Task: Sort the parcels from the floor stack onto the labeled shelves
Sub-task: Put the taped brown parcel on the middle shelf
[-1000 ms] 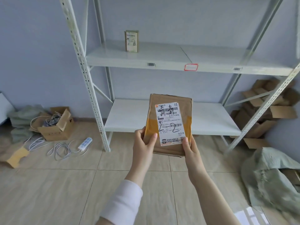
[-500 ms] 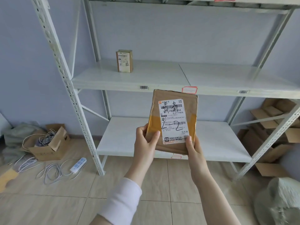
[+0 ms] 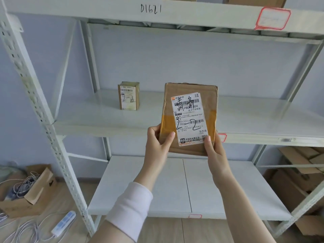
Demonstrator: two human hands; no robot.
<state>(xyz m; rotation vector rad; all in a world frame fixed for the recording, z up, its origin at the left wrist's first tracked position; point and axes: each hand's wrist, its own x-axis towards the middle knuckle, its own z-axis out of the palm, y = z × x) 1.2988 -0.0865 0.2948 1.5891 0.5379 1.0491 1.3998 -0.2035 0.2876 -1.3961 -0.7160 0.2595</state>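
Upright brown parcel [image 3: 190,118], white label marked 2-2, before middle shelf [image 3: 254,118]; smaller parcel [image 3: 128,96] standing on shelf.

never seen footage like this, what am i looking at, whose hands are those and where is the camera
There is no machine here. A person wears a camera on the head, so this single picture looks forward and down at their own two hands. The left hand and the right hand grip the lower corners of a brown cardboard parcel, held upright in front of a white metal rack. Its white shipping label has "2-2" handwritten on it. On the middle shelf behind it stands one small parcel, which also seems to be marked "2-2". On the floor at the left are an open box of cables and a power strip. More loose cardboard lies at the right.
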